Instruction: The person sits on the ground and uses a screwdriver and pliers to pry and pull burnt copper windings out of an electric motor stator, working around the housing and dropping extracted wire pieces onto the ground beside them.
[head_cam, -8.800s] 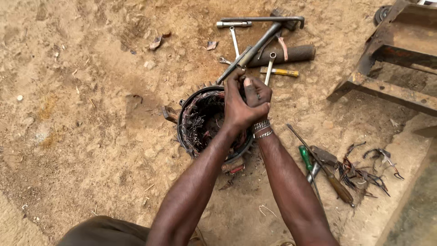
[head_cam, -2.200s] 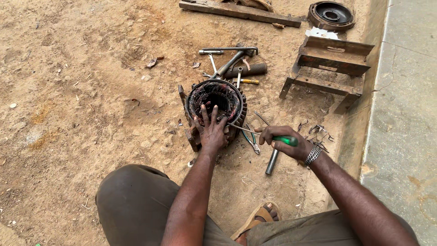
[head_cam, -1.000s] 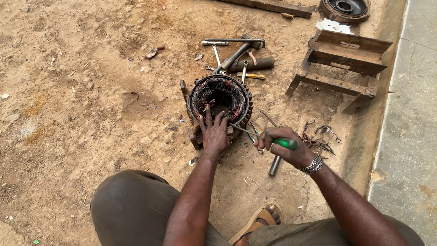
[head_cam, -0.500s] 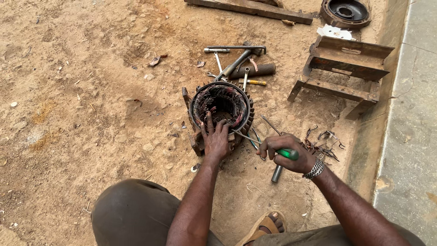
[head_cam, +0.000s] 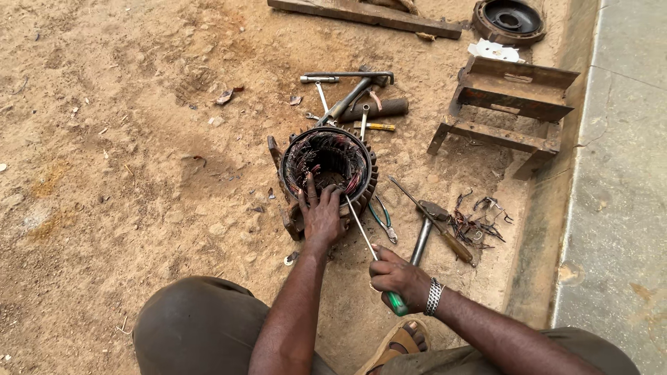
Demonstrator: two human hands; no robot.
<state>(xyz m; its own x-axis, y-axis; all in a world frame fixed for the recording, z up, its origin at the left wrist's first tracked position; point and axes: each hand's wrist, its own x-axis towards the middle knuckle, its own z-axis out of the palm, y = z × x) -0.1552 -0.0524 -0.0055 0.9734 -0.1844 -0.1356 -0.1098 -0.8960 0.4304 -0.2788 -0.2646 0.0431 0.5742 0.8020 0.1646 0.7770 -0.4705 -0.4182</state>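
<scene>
A round motor stator (head_cam: pixel 326 163) with dark copper windings stands on the sandy ground. My left hand (head_cam: pixel 322 212) rests on its near rim, fingers spread over the windings. My right hand (head_cam: pixel 398 276) grips a green-handled screwdriver (head_cam: pixel 372 248). Its long shaft slants up toward the stator's near right edge, the tip close to my left fingers.
A hammer (head_cam: pixel 424 232), pliers (head_cam: pixel 382 217) and a wooden-handled tool (head_cam: pixel 445 232) lie right of the stator beside wire scraps (head_cam: pixel 479 219). Wrenches and a dark cylinder (head_cam: pixel 372 107) lie behind it. A metal frame (head_cam: pixel 511 111), a round cover (head_cam: pixel 509 19) and a concrete kerb (head_cam: pixel 556 229) are at right.
My right hand has drawn back toward me and lower, the screwdriver now pointing at the stator rim. My left hand stays on the stator.
</scene>
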